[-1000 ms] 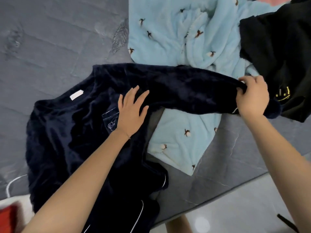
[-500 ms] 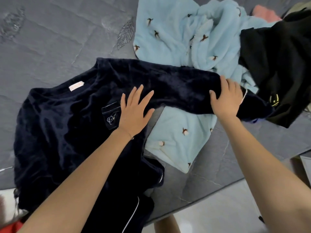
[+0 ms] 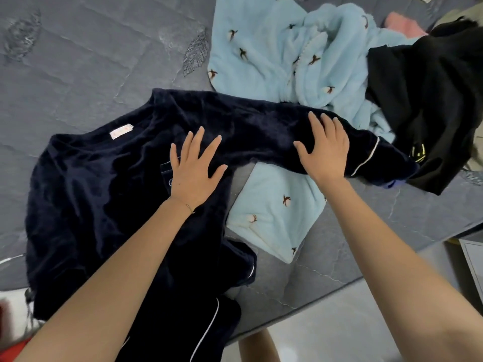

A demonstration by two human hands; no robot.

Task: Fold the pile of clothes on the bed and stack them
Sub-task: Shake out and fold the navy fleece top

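Navy fleece pajama top (image 3: 104, 194) lies spread on the grey bed (image 3: 78, 61), body toward nine o'clock, its outstretched sleeve (image 3: 261, 126) running long toward three o'clock across a light blue fleece garment (image 3: 274, 212). The left hand (image 3: 194, 169) presses flat on the chest, fingers spread. The right hand (image 3: 325, 150) lies flat on the sleeve, nearer the white-piped cuff (image 3: 384, 160), so folding the sleeve inward likely falls to it. A black garment (image 3: 431, 100) sits beyond, at two o'clock.

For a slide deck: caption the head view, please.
Left hand and right hand rest flat on a navy top spread on the grey bed.
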